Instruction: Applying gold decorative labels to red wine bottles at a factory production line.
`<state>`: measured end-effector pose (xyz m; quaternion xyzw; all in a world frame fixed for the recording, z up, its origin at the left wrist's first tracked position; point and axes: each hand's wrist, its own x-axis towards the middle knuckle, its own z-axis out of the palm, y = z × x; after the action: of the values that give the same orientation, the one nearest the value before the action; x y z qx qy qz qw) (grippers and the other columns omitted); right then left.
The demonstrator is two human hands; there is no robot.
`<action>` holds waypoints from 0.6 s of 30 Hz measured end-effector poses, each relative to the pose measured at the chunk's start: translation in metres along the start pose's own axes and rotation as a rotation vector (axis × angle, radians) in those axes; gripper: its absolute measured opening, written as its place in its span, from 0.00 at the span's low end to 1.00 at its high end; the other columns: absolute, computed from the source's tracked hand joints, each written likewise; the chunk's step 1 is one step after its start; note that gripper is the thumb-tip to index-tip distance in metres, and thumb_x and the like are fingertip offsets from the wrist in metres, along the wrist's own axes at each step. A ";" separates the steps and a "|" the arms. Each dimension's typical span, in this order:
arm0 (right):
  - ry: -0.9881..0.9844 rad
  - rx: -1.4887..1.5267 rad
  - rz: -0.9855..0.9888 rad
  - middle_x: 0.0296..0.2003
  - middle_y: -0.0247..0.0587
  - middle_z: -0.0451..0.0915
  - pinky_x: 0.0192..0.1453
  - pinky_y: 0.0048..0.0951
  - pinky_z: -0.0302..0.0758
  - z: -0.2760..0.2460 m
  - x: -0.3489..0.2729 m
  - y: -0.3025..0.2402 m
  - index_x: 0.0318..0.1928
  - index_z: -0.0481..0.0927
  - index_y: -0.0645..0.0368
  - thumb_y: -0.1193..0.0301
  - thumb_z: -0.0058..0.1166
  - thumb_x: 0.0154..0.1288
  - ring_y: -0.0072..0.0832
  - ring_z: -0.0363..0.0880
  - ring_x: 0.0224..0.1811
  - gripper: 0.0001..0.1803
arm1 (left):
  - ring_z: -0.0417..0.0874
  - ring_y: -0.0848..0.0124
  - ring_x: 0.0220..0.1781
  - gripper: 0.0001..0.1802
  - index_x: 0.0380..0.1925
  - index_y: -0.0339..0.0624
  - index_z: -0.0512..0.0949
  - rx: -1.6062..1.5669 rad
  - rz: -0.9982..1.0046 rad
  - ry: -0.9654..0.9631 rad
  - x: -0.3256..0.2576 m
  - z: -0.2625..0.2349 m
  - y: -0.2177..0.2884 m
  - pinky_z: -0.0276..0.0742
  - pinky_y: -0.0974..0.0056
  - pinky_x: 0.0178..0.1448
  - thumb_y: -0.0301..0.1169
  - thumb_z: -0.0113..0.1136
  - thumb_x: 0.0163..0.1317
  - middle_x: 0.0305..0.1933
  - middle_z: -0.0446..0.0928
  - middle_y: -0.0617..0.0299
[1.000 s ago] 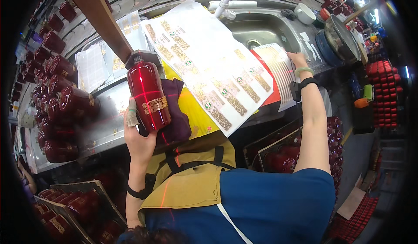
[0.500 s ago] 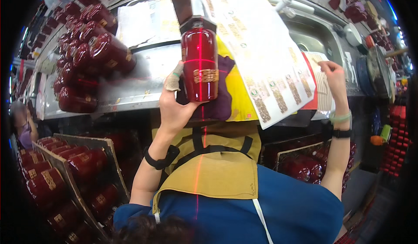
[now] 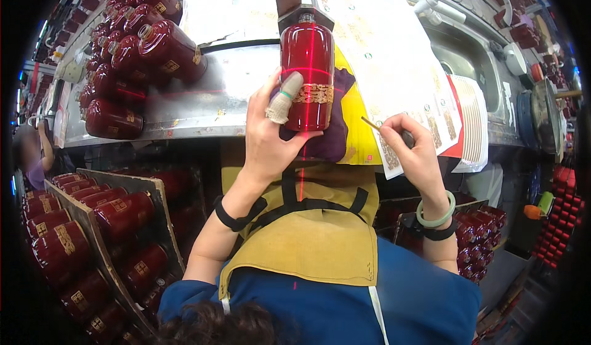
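A glossy dark-red bottle [image 3: 306, 55] with a gold patterned band lies on a purple cloth [image 3: 345, 89], its neck against a dark holder [image 3: 306, 13]. Red laser lines cross the glass. My left hand [image 3: 271, 129] grips the bottle from the left, thumb by its base; one finger wears a whitish cover [image 3: 283, 101] with a green band. To the bottle's right, my right hand [image 3: 415, 151] pinches a thin gold-brown strip [image 3: 370, 123], apart from the glass. What the strip is made of is too small to tell.
Several red bottles [image 3: 169, 49] are piled on the metal counter at the left. Printed decal sheets [image 3: 388, 55] cover a yellow sheet [image 3: 356, 142]; striped cream strips [image 3: 473, 123] lie beyond them, near a sink [image 3: 462, 55]. Wooden-sided racks [image 3: 166, 222] of bottles stand below.
My right hand has come left from the cream strips towards the bottle, now with a thin strip between its fingers. My left hand's covered finger now rests over the glass, and the gold band shows differently.
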<state>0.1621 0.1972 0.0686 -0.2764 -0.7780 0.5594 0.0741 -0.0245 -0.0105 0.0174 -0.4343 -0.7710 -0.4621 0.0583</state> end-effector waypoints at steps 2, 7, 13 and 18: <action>-0.002 0.005 0.015 0.29 0.24 0.75 0.35 0.19 0.63 0.006 0.001 -0.001 0.40 0.83 0.63 0.72 0.62 0.72 0.11 0.66 0.30 0.06 | 0.75 0.53 0.71 0.50 0.71 0.37 0.71 0.099 0.090 0.003 -0.004 0.002 -0.003 0.73 0.54 0.73 0.25 0.83 0.43 0.74 0.70 0.49; 0.079 -0.068 -0.059 0.27 0.31 0.78 0.33 0.23 0.67 0.026 0.004 0.000 0.37 0.85 0.65 0.73 0.65 0.68 0.17 0.70 0.27 0.07 | 0.79 0.49 0.67 0.49 0.69 0.33 0.72 -0.028 0.018 0.064 -0.009 0.006 -0.007 0.77 0.53 0.69 0.21 0.80 0.41 0.72 0.74 0.46; 0.007 0.004 -0.284 0.29 0.40 0.81 0.35 0.28 0.71 0.064 0.009 -0.037 0.37 0.86 0.65 0.73 0.68 0.66 0.25 0.76 0.28 0.07 | 0.76 0.48 0.71 0.51 0.73 0.36 0.68 -0.084 -0.022 0.044 -0.014 0.008 -0.012 0.74 0.53 0.72 0.23 0.79 0.45 0.75 0.71 0.45; 0.059 -0.028 -0.263 0.28 0.41 0.81 0.32 0.28 0.73 0.086 0.018 -0.029 0.35 0.86 0.65 0.72 0.68 0.66 0.25 0.79 0.26 0.08 | 0.71 0.50 0.77 0.52 0.77 0.37 0.63 -0.226 -0.142 -0.065 -0.016 0.000 -0.007 0.66 0.54 0.78 0.25 0.78 0.51 0.78 0.66 0.42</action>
<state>0.1008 0.1289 0.0605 -0.1895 -0.8127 0.5256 0.1656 -0.0197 -0.0221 0.0051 -0.3970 -0.7445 -0.5345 -0.0489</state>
